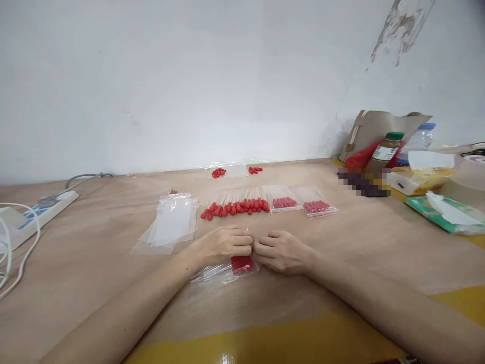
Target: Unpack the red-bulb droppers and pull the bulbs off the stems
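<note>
My left hand [229,243] and my right hand [282,252] meet close together, fingers pinched at the right-hand end of a clear zip bag [212,274]. Inside that bag lie droppers with red bulbs [241,265], their clear tubes pointing left. Just beyond my hands is a row of loose red-bulbed droppers [235,206]. To the right of the row lie two filled bags, one bag [282,198] beside the other bag [315,202]. A stack of flat clear bags [172,222] rests left of the row. My fingertips are partly hidden.
Small groups of red droppers [219,173] lie by the wall. A power strip [49,212] with a white cable [28,253] sits at left. At right are a green-capped bottle [384,154], a tissue box [411,183], a green tissue pack [432,215] and a tape roll [470,177].
</note>
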Demonstrator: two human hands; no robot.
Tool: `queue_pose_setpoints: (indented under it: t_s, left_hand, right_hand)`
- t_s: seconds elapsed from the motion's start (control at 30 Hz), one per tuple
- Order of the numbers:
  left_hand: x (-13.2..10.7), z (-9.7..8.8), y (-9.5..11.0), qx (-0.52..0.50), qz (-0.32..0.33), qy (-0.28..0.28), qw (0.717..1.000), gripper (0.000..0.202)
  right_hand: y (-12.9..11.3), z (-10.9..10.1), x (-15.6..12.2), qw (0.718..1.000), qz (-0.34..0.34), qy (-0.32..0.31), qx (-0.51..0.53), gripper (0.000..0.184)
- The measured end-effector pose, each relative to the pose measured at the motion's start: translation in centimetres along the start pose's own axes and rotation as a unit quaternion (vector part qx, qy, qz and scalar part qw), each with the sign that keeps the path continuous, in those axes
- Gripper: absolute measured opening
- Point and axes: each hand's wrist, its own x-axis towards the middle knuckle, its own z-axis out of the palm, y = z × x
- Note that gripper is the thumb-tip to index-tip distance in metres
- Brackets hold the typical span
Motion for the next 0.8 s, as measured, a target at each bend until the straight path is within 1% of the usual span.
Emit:
queue_pose_setpoints:
  t_s: [0.07, 0.1, 0.17, 0.23, 0.3, 0.37, 0.43, 0.5, 0.57, 0.63, 0.7, 0.73, 0.8]
  left_hand:
    - [-0.1, -0.9, -0.4, -0.003, 0.030, -0.013, 0.999, 0.038]
    - [-0.1, -1.4, -0.6, 0.002, 0.042, -0.011, 0.999, 0.037]
    - [-0.3, -2.6, -1.1, 0.024, 0.051, 0.015, 0.998, 0.033]
    - [-0.6, -3.3, -1.4, 0.052, 0.049, 0.040, 0.997, 0.028]
    - [-0.7, -3.5, -1.3, 0.060, 0.031, 0.047, 0.997, 0.026]
    - [-0.7, -3.1, -1.0, 0.038, -0.015, 0.036, 0.999, 0.027]
    - [-0.6, -2.7, -0.4, -0.006, -0.092, 0.011, 0.996, 0.026]
    - [-0.6, -2.5, 0.4, -0.061, -0.172, -0.025, 0.983, 0.025]
    - [-0.9, -2.7, 1.5, -0.121, -0.222, -0.050, 0.966, 0.032]
    - [-1.7, -2.8, 2.7, -0.171, -0.246, -0.055, 0.952, 0.050]
    - [-2.7, -2.7, 3.9, -0.196, -0.274, -0.047, 0.940, 0.067]
    - [-3.3, -2.5, 4.3, -0.201, -0.289, -0.042, 0.935, 0.069]
    - [-4.3, -1.9, 4.8, -0.204, -0.320, -0.029, 0.925, 0.061]
  right_hand:
    - [0.3, 0.0, -0.2, 0.999, -0.007, -0.040, 0.011, 0.026]
    - [0.4, -0.1, -0.2, 0.998, -0.008, -0.057, 0.017, 0.026]
    - [0.7, -0.4, -0.3, 0.996, 0.003, -0.077, 0.045, 0.025]
    - [0.8, -0.7, -0.4, 0.991, 0.042, -0.073, 0.107, 0.022]
    - [0.9, -0.9, -0.5, 0.974, 0.100, -0.057, 0.196, 0.014]
    - [0.8, -0.9, -0.6, 0.943, 0.163, -0.045, 0.285, 0.011]
    - [0.7, -0.6, -0.6, 0.904, 0.237, -0.030, 0.354, 0.014]
    - [0.5, -0.1, -0.5, 0.864, 0.311, -0.007, 0.397, 0.019]
    - [0.4, 0.4, -0.4, 0.833, 0.355, 0.005, 0.423, 0.022]
    - [0.4, 0.6, -0.2, 0.820, 0.364, -0.003, 0.443, 0.024]
    - [0.4, 0.5, 0.1, 0.815, 0.356, -0.015, 0.458, 0.026]
    - [0.4, 0.4, 0.2, 0.814, 0.349, -0.018, 0.464, 0.027]
    - [0.3, 0.2, 0.4, 0.814, 0.336, -0.023, 0.473, 0.029]
